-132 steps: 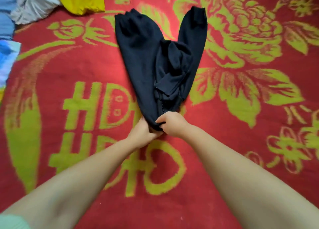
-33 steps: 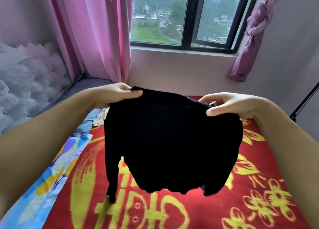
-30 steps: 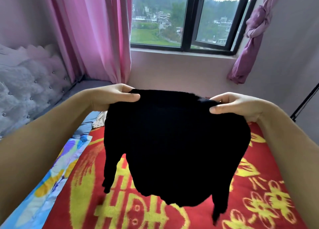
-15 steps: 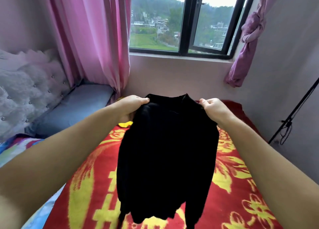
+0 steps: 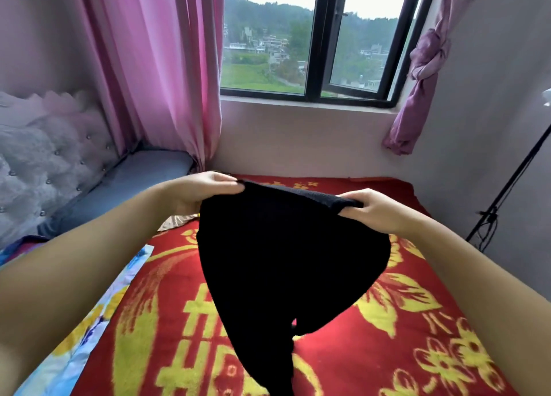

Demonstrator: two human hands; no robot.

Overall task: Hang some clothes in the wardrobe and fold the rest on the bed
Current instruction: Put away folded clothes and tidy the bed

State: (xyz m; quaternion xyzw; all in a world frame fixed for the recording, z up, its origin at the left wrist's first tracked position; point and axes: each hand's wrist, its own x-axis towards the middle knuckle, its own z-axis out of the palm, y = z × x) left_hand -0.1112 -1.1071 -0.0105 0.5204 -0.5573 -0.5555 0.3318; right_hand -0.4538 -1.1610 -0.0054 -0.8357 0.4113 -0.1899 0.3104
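A black knitted garment (image 5: 286, 258) hangs in the air over the bed, held up by its top edge. My left hand (image 5: 202, 191) pinches the left end of that edge between thumb and fingers. The right end is gripped by my right hand (image 5: 375, 210). The cloth sags between the two hands and narrows to a dangling end near the bottom of the frame. Below it lies the red blanket with yellow flowers and characters (image 5: 402, 321), spread over the bed.
A blue patterned sheet (image 5: 89, 330) shows along the blanket's left side, and a beige cloth (image 5: 176, 222) lies behind my left forearm. A tufted headboard (image 5: 44, 163) and pink curtain (image 5: 155, 67) stand left. A window (image 5: 310, 46) is ahead, a black stand (image 5: 507, 186) at right.
Earlier the garment lay on the blanket with both hands at its near end. It has been lifted and held up spread; since half a second ago my hands have tilted the top edge.
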